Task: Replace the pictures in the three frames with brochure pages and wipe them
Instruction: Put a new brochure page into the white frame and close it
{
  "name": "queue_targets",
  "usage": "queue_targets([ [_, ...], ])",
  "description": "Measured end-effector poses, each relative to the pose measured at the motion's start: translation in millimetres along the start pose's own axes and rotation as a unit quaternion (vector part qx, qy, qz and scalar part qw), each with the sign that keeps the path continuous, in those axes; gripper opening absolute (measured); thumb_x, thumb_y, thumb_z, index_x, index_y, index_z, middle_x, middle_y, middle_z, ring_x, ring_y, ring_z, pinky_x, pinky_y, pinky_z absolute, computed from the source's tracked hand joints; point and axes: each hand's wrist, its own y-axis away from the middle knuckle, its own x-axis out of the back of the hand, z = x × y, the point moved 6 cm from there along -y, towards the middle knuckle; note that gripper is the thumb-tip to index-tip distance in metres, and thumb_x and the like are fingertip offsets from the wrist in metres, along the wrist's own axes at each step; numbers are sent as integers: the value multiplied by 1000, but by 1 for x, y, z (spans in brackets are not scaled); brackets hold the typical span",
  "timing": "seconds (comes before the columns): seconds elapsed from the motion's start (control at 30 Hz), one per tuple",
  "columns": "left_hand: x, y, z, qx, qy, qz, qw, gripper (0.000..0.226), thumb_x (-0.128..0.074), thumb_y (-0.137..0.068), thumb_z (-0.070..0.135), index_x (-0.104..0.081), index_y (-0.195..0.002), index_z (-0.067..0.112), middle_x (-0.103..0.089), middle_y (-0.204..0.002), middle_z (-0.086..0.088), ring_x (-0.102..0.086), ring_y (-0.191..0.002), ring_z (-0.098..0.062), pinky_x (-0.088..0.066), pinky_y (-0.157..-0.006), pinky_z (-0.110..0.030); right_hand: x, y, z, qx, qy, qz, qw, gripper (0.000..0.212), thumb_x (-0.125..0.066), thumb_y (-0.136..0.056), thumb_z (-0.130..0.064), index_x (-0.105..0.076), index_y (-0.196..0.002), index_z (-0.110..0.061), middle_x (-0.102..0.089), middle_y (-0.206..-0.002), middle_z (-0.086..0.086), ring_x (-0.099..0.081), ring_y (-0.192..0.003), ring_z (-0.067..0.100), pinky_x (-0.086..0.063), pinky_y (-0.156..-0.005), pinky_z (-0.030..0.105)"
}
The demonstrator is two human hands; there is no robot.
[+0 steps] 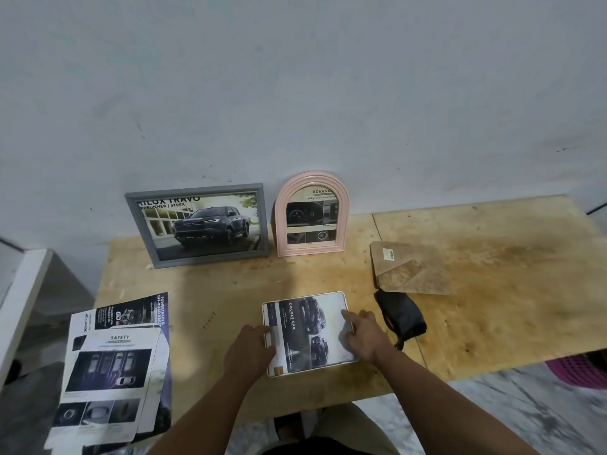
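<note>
A white frame (305,333) with a car brochure page lies flat near the table's front edge. My left hand (251,351) grips its left edge. My right hand (364,333) rests on its right side, fingers laid flat on the page. A grey frame (197,224) showing a dark pickup truck leans against the wall at the back. Next to it on the right stands a pink arched frame (312,215) with a brochure page inside. Loose brochure pages (115,366) lie at the table's left front corner, hanging over the edge.
A brown backing board with a folded stand (407,267) lies right of the frames. A black cloth (402,315) sits just right of my right hand. The plywood table (509,290) extends to the right. A pink basket (578,369) sits on the floor.
</note>
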Motion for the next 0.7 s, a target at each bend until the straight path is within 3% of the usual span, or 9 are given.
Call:
queue_targets([
  [0.27,0,4,4,-26,-39,-8,999,55,-64,-89,41,-52,-142,30,-50,-119,0,-61,-102,-16,-48,-83,-28,14,-1,4,43,8,37,998,57,-52,-97,-50,-40,-151,-37,-42,-142,2,-64,-103,19,-56,-93,33],
  [0.43,1,4,8,-2,-9,13,1000,56,-65,-88,43,-48,-138,26,-52,-115,0,-62,-97,-16,-52,-79,-31,68,3,9,62,-7,93,994,47,-52,-99,-49,-49,-145,-39,-48,-143,-2,-62,-114,20,-54,-97,35],
  [0.6,-3,-5,20,56,5,-2,998,61,-63,-88,46,-41,-139,21,-47,-112,-1,-60,-107,-23,-50,-81,-34,144,-12,54,-35,-39,195,979,41,-55,-98,-41,-58,-137,-27,-58,-131,6,-64,-111,26,-55,-95,40],
  [0.7,-9,-7,29,80,24,-9,996,67,-65,-83,56,-46,-138,22,-52,-121,-6,-60,-108,-25,-50,-82,-35,170,-31,93,-108,-66,197,972,49,-61,-94,-40,-54,-139,-22,-56,-130,12,-61,-113,34,-54,-96,47],
])
